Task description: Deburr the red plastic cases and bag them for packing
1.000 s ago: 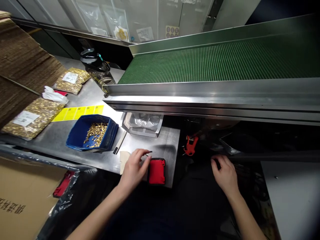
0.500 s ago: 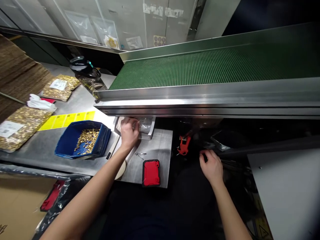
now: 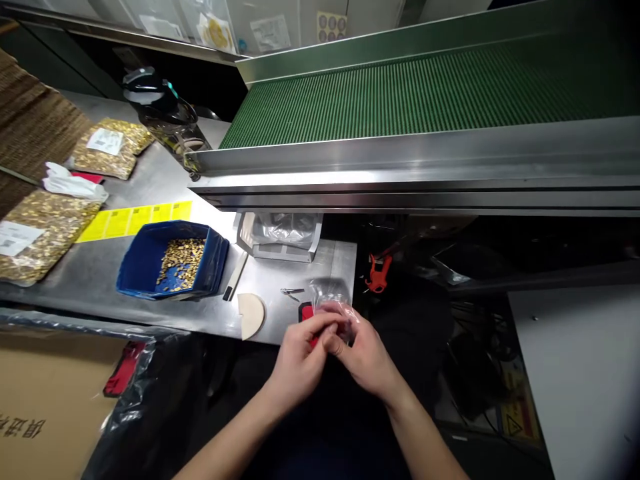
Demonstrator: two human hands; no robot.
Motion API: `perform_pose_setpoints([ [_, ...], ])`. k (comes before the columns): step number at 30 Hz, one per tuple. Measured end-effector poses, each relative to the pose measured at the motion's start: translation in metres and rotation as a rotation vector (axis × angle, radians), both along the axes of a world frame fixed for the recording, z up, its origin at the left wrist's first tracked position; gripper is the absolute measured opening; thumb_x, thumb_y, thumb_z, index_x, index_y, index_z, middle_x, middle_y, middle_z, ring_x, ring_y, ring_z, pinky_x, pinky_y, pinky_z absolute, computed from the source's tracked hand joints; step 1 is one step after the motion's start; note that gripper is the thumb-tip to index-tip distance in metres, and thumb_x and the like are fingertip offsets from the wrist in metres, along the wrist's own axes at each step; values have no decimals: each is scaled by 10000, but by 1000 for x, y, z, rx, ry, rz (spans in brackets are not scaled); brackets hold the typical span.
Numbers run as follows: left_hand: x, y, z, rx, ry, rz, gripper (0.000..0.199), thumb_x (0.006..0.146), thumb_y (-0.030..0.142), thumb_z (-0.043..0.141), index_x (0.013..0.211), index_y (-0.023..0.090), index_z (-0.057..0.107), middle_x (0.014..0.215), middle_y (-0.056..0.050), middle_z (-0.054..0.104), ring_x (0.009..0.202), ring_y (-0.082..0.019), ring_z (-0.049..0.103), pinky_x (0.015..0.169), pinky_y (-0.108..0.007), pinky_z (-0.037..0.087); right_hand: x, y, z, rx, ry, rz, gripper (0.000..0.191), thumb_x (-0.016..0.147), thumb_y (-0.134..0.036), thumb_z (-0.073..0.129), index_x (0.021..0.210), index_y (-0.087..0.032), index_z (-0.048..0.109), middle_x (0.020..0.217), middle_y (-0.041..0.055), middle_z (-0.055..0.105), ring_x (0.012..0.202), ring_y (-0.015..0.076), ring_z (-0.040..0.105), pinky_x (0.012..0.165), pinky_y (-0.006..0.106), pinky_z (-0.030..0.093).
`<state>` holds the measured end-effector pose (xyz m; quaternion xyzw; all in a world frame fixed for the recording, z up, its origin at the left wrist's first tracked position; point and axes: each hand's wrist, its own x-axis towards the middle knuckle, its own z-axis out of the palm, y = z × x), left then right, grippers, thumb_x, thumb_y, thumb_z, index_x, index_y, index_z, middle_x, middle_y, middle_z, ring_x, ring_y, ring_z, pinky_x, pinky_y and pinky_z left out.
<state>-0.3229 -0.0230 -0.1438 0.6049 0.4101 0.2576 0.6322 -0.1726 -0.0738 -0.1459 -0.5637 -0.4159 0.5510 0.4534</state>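
Note:
My left hand [image 3: 303,357] and my right hand [image 3: 367,350] meet over the front edge of the metal table. Both pinch a clear plastic bag [image 3: 330,291], whose far end sticks out beyond my fingers. Under the hands lies a red and black case [image 3: 306,312], mostly covered by them. Behind, a grey tray [image 3: 285,252] holds more clear bags [image 3: 284,228]. Small metal tweezers or a similar tool [image 3: 292,291] rests on the table, and a round beige piece [image 3: 251,315] with a notch is to its left.
A blue bin [image 3: 135,263] with small brass parts [image 3: 183,261] stands left, near yellow labels [image 3: 135,220] and bags of brass parts [image 3: 53,227]. A green conveyor [image 3: 400,97] crosses behind. An orange tool [image 3: 379,273] hangs or lies right of the table. A dark bottle [image 3: 167,117] stands at back left.
My left hand has left the grey tray and come forward to the right. My right hand has moved left to meet it, and a clear bag is now between them. The view has shifted.

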Motion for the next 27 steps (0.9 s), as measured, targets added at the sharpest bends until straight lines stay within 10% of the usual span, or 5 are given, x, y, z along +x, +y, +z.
perform_pose_setpoints([
  [7, 2, 4, 4, 347, 9, -116, 363, 977, 204, 637, 1332, 282, 640, 1312, -74, 693, 1244, -248, 627, 1095, -394, 490, 32, -34, -5, -171, 263, -290, 250, 961, -441, 708, 1075, -235, 792, 1025, 69, 796, 925, 218, 747, 844, 322, 581],
  [11, 26, 14, 3, -40, -49, -455, 667, 879, 353, 791, 1476, 277, 503, 1430, -93, 601, 1336, -283, 552, 1111, -404, 465, 48, -62, 4, -199, 409, -261, 193, 946, -398, 736, 1002, -228, 807, 941, 63, 794, 866, 199, 731, 797, 296, 564],
  [14, 45, 13, -6, -302, -79, -680, 302, 923, 412, 721, 1117, 184, 677, 960, -32, 706, 885, -208, 664, 761, -293, 522, 62, -80, 6, -271, 295, -281, 234, 935, -413, 747, 1021, -202, 800, 937, 80, 792, 804, 194, 715, 753, 297, 552],
  [23, 68, -4, -33, -5, 174, -554, 231, 960, 403, 664, 850, 203, 623, 711, 49, 574, 662, -154, 529, 599, -269, 394, 96, -132, -5, -514, 292, -436, 323, 827, -432, 855, 952, -162, 727, 841, 63, 764, 704, 132, 666, 692, 245, 513],
  [27, 78, -15, -31, 329, 268, -438, 182, 969, 213, 636, 1151, 204, 624, 1109, -71, 666, 1022, -261, 616, 878, -378, 493, 97, -140, -13, -529, 153, -548, 416, 776, -480, 875, 977, -148, 727, 881, 90, 764, 716, 154, 665, 676, 266, 514],
])
